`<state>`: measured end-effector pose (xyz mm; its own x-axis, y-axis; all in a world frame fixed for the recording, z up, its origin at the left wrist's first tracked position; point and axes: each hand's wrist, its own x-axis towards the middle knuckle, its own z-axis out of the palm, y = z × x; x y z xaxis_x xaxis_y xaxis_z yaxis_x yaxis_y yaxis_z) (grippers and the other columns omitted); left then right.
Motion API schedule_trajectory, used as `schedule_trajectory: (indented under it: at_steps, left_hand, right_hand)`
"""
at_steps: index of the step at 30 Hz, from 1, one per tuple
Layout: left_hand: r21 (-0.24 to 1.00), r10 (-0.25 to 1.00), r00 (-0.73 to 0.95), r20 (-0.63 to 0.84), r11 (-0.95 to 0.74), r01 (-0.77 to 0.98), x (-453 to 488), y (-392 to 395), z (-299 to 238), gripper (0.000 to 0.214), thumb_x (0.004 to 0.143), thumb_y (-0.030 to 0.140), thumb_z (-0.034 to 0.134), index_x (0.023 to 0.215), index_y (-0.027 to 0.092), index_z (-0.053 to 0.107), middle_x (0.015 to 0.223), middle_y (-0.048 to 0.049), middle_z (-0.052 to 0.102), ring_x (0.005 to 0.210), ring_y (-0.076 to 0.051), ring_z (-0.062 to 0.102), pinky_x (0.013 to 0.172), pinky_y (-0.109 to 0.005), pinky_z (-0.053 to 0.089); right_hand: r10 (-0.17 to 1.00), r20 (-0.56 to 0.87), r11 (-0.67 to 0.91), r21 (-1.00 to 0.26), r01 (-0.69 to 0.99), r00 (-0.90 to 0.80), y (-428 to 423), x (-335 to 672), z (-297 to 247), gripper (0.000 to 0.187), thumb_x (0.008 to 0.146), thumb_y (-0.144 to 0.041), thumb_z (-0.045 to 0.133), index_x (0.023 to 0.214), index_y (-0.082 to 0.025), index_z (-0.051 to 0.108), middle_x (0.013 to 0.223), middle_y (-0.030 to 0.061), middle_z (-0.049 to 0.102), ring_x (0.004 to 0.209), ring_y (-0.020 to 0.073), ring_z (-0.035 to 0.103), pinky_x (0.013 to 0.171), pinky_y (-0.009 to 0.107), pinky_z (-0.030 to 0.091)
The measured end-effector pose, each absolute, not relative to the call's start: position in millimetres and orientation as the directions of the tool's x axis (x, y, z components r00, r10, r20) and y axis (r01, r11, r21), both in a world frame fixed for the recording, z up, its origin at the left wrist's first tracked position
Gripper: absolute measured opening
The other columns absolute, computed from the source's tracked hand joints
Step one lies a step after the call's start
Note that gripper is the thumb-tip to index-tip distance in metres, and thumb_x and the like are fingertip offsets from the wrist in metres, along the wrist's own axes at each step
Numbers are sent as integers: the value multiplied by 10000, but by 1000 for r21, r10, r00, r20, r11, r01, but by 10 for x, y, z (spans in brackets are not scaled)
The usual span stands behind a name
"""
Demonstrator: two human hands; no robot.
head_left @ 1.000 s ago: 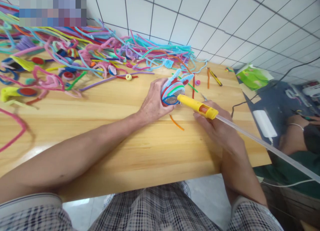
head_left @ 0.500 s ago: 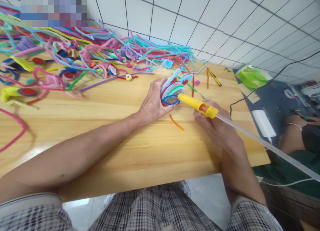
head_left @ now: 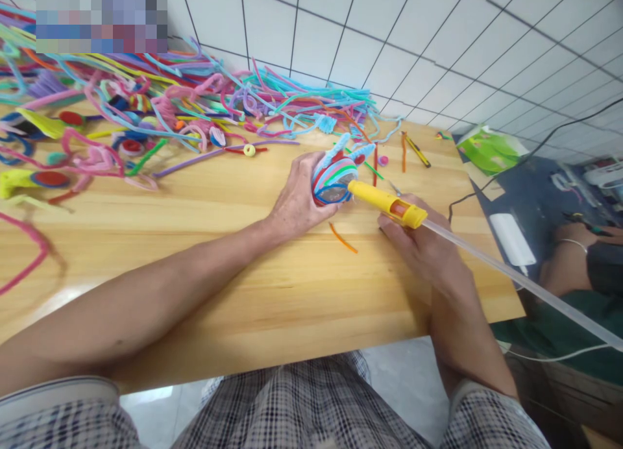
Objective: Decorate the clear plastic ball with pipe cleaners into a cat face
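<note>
My left hand (head_left: 304, 193) is wrapped round a small striped pipe-cleaner craft (head_left: 339, 176) with light blue, green, pink and red bands. Two pale blue points stick up from its top, and a blue loop rings a greyish patch on its near side. In my right hand (head_left: 421, 241) is a yellow hot glue gun (head_left: 384, 202), with a long translucent glue stick (head_left: 511, 274) running out of its back. The gun's tip is at the craft's right side; whether it touches is hard to tell. My right fingers are partly hidden under the gun.
Many coloured pipe cleaners (head_left: 195, 98) are heaped along the table's back and left. A short orange piece (head_left: 343, 237) lies near my left hand. A yellow cutter (head_left: 417, 150), a green packet (head_left: 491, 147) and a black cable are at the right. Another person's arm (head_left: 567, 261) shows beyond the table edge.
The glue gun has shifted very slightly to the right of the craft. Fine strands show near its tip. My left hand keeps its hold on the craft.
</note>
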<state>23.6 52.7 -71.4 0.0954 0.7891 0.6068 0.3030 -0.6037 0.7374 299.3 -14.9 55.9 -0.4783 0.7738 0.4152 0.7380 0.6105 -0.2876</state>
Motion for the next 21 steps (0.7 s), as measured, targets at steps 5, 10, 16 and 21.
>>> schedule_trajectory:
  at_steps: [5, 10, 16, 21]
  left_hand:
    - [735, 781, 90, 618, -614, 286, 234, 528, -708, 1069, 895, 747, 986, 1683, 306, 413, 1686, -213, 610, 1647, -466, 604, 1391, -712, 530]
    - [733, 783, 87, 616, -611, 299, 246, 529, -712, 1066, 892, 771, 982, 1686, 318, 433, 1683, -202, 614, 1642, -460, 606, 1391, -704, 536]
    - [719, 774, 77, 628, -615, 324, 253, 531, -726, 1084, 892, 775, 985, 1694, 306, 429, 1680, -206, 625, 1633, -456, 620, 1386, -696, 547]
    - [709, 764, 94, 639, -631, 315, 239, 537, -739, 1081, 901, 734, 998, 1704, 312, 411, 1688, -209, 618, 1639, -455, 614, 1388, -696, 544]
  right_hand:
    - [763, 405, 630, -291, 720, -504, -156, 2971, 568, 138, 1199, -426, 632, 1132, -313, 673, 1020, 49, 789, 873, 276, 768, 783, 421, 607]
    - [787, 402, 596, -301, 744, -468, -158, 2970, 560, 163, 1192, -478, 638, 1152, -325, 680, 1011, 51, 787, 874, 300, 771, 782, 444, 612]
    - [777, 401, 612, -304, 730, -485, -166, 2963, 568, 163, 1211, -465, 611, 1149, -324, 663, 1040, 51, 803, 886, 283, 780, 789, 434, 610]
    - [780, 406, 605, -293, 740, -477, -164, 2974, 543, 248, 1226, -552, 579, 1159, -331, 670, 1051, 64, 809, 899, 299, 789, 790, 451, 627]
